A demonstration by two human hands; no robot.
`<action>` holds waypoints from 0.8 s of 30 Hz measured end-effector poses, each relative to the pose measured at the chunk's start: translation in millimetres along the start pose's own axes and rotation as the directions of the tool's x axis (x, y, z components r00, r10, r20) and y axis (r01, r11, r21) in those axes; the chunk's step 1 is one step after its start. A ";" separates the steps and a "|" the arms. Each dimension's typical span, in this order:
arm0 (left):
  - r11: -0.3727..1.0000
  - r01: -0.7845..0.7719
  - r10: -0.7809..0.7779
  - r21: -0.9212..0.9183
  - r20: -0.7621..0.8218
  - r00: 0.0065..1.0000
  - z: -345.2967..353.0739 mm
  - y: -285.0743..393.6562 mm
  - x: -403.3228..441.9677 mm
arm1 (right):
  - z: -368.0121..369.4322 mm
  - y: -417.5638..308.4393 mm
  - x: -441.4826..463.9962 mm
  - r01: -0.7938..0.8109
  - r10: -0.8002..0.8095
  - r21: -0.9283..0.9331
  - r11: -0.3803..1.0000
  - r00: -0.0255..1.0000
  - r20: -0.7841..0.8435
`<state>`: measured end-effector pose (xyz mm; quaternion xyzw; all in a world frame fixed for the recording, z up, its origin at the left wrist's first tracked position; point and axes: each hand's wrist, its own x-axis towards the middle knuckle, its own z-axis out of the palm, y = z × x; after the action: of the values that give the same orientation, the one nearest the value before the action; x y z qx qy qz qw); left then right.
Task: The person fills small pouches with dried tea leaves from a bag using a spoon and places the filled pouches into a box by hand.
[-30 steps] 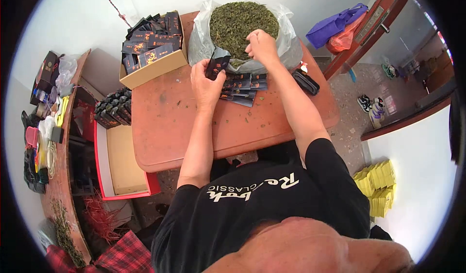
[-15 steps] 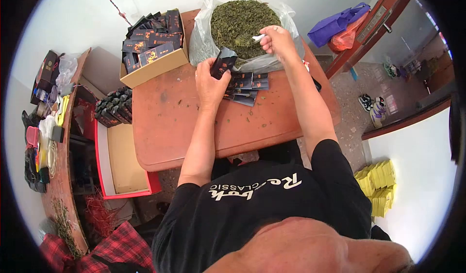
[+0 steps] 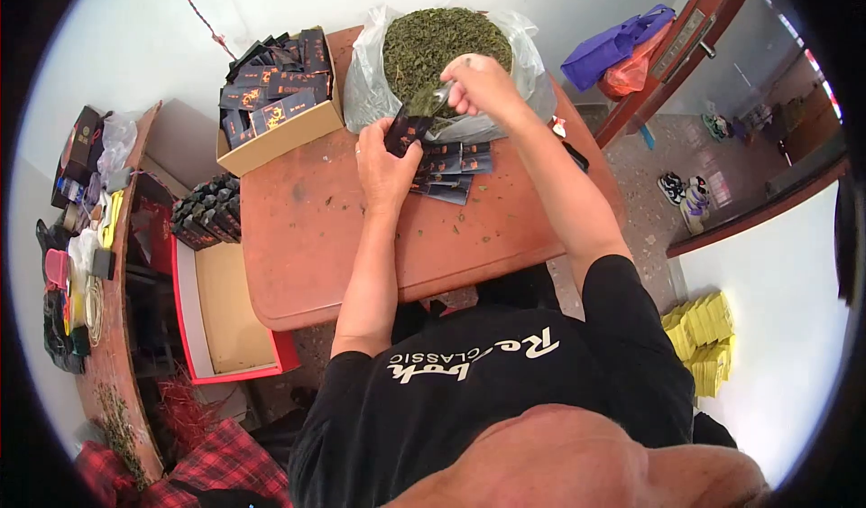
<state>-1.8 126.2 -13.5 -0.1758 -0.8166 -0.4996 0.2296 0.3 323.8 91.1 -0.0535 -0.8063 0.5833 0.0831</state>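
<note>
My left hand [image 3: 386, 167] is closed round a small black packet [image 3: 409, 133], held upright with its mouth at the near edge of the leaf bag. Above that mouth, my right hand [image 3: 480, 84] grips a small scoop [image 3: 442, 96], and some dark green leaves lie at its tip. Behind both hands stands a clear plastic bag [image 3: 363, 79] heaped with dried green leaves [image 3: 442, 46]. Several flat black packets [image 3: 449, 170] lie overlapping on the table just right of my left hand.
A cardboard box [image 3: 281, 138] of black packets stands at the table's [image 3: 316, 255] back left. Below the left edge is a red box [image 3: 230, 309] with filled packets beside it. A dark case [image 3: 575, 156] lies near the right edge.
My right hand has moved out over the leaves, then back left to the packet with leaves on the scoop. My left hand still holds the packet, its mouth now beside the scoop.
</note>
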 end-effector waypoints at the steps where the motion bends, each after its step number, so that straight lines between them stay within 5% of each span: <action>1: 1.000 0.004 -0.004 -0.006 0.001 1.000 1.6 1.1 1.6 | 6.2 -10.8 -8.0 0.012 -0.015 -0.106 0.994 1.000 -0.026; 5: 1.000 0.017 -0.017 0.004 0.022 1.000 -1.2 0.9 -3.2 | 25.4 -10.9 -22.0 0.366 -0.403 -0.485 0.794 0.915 0.030; 9: 1.000 0.018 -0.017 -0.015 0.019 1.000 -0.2 1.1 -0.2 | 30.1 -16.4 -37.7 0.489 -0.596 -0.654 0.576 0.800 0.074; 13: 0.998 0.041 -0.040 -0.038 0.029 0.999 1.3 -3.2 1.1 | 1.4 -30.5 -30.7 0.408 -0.538 -0.586 0.700 0.841 -0.057; 19: 0.997 0.043 -0.042 -0.069 0.008 0.999 2.8 -5.2 0.8 | -40.9 -14.4 -14.4 0.184 -0.469 -0.819 0.544 0.876 -0.115; 24: 0.996 0.054 -0.053 -0.070 0.024 0.998 4.3 -6.8 0.4 | -16.9 7.7 -3.9 0.122 -0.174 -0.553 0.824 0.984 -0.043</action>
<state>-6.5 127.2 -20.0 -0.1673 -0.8054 -0.5321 0.2007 7.4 341.3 88.7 -0.0390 -0.9364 0.3168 0.1460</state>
